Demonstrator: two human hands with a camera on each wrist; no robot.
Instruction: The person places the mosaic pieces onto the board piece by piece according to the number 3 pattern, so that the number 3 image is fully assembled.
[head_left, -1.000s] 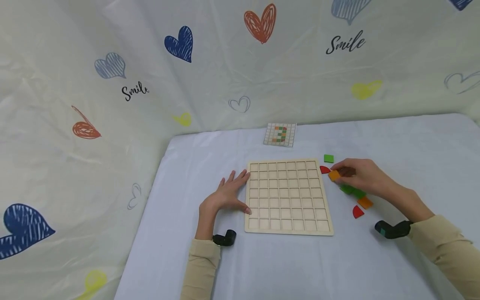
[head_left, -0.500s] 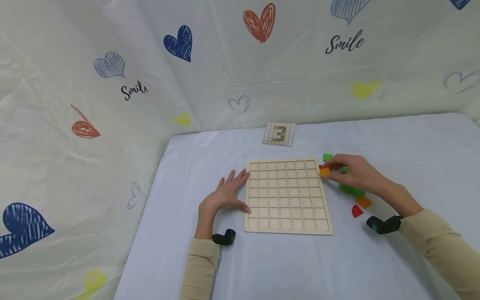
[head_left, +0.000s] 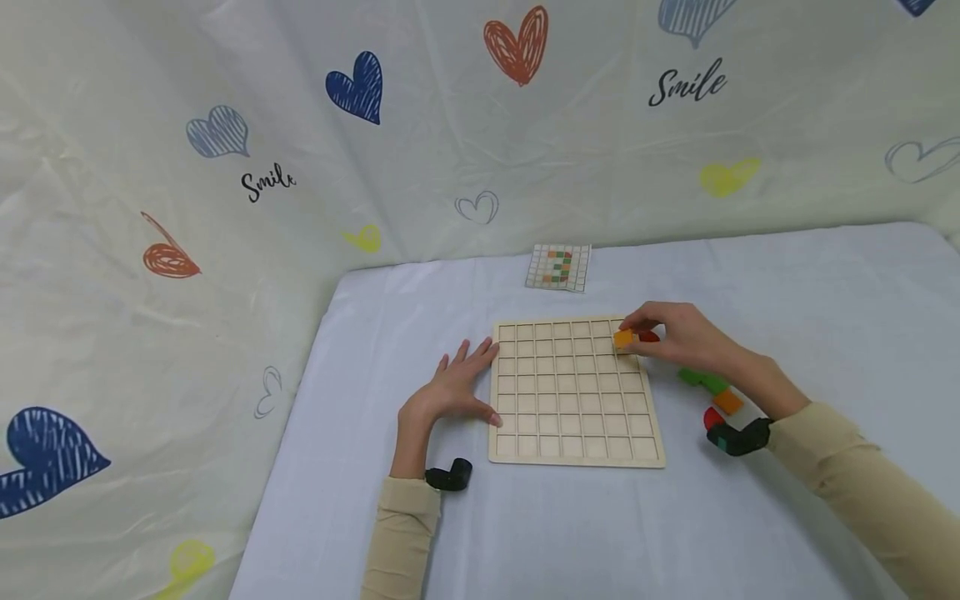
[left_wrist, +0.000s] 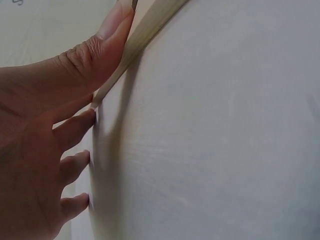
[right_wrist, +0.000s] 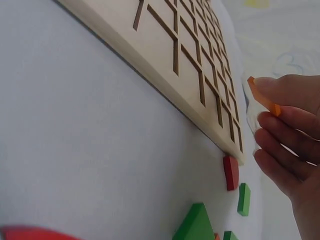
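A pale wooden grid board (head_left: 570, 392) lies on the table. My left hand (head_left: 450, 390), fingers spread, rests against its left side; the left wrist view has the thumb (left_wrist: 92, 50) on the board's edge. Over the board's upper right cells, my right hand (head_left: 686, 333) pinches an orange square tile (head_left: 622, 339) between thumb and fingers. In the right wrist view that orange tile (right_wrist: 263, 96) is tilted and held above the board. Beside the board's right edge lies a red rounded piece (head_left: 649, 336), partly covered by the right hand.
Right of the board lie green tiles (head_left: 702, 381), another orange tile (head_left: 727, 403) and a red piece (head_left: 712, 416), partly behind the wrist camera. A small card (head_left: 558, 267) with a coloured grid pattern lies behind the board. A printed cloth hangs at the back.
My right hand has carried the orange tile leftward from the loose pieces to above the board's upper right. The left hand stays in place.
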